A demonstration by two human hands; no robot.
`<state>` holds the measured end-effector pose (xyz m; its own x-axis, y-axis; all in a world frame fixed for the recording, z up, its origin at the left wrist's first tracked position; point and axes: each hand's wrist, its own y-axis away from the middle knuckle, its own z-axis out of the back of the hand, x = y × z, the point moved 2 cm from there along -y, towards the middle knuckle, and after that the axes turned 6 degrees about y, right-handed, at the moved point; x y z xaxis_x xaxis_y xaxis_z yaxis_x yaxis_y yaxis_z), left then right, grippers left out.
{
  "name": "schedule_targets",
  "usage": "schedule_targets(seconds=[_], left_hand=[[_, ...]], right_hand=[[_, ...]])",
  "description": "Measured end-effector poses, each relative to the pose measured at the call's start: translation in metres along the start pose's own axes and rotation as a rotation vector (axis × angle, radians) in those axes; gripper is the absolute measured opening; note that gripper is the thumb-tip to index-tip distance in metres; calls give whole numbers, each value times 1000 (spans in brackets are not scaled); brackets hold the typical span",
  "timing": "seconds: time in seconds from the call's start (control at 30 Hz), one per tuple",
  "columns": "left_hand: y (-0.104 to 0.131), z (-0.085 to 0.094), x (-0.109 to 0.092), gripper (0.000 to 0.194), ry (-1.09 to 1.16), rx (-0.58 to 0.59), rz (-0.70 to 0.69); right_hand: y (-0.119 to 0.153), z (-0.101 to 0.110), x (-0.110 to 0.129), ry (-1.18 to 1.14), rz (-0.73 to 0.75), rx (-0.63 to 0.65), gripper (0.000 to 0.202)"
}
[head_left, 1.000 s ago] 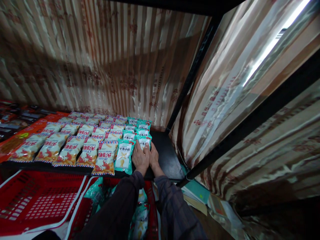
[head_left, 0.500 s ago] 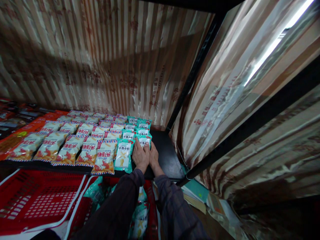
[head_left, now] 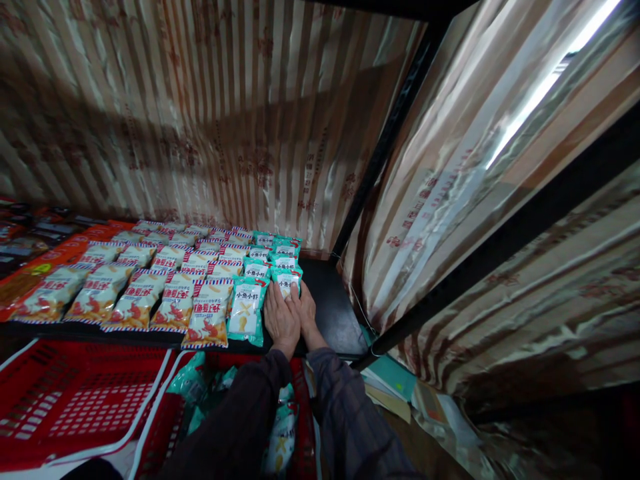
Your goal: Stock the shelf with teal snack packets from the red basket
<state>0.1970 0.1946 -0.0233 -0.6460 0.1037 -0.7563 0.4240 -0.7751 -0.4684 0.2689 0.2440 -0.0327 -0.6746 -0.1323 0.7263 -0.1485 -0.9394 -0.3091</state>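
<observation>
A teal-and-white snack bag (head_left: 287, 281) lies at the front of the rightmost row on the black shelf (head_left: 336, 313). My left hand (head_left: 283, 317) rests over its near part, fingers together and pointing away from me. From the right side my right hand (head_left: 307, 312) presses against the same bag, so it sits cupped between both hands; its lower half is hidden. Just left of my left hand is another teal snack bag (head_left: 245, 310), with more teal bags behind. Further left stand rows of white snack bags (head_left: 207, 313) with striped edges.
Below the shelf, a red basket (head_left: 75, 393) with white handles stands left of a second red basket (head_left: 306, 443) holding loose teal bags (head_left: 283, 437). A black post (head_left: 367, 163) rises at the shelf's right end. Striped sheeting (head_left: 200, 120) hangs behind.
Both hands stay on the same teal bag, with only a slight shift of the fingers. The view has moved very little.
</observation>
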Motion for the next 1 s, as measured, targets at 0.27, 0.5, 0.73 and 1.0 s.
schedule_targets(seconds=[0.27,0.5,0.73,1.0], left_hand=[[19,4,7,51,16,35,-84],[18,4,12,51,18,86,-87],[19,2,14,51,52,76,-90],[18,3,12,49,18,93,-78]], right_hand=[[3,5,9,1,19,4,50],[2,4,5,-18,-15,29,58],[9,8,-1,-29,-76,26,60],[11,6,0,-34,-2,20,49]])
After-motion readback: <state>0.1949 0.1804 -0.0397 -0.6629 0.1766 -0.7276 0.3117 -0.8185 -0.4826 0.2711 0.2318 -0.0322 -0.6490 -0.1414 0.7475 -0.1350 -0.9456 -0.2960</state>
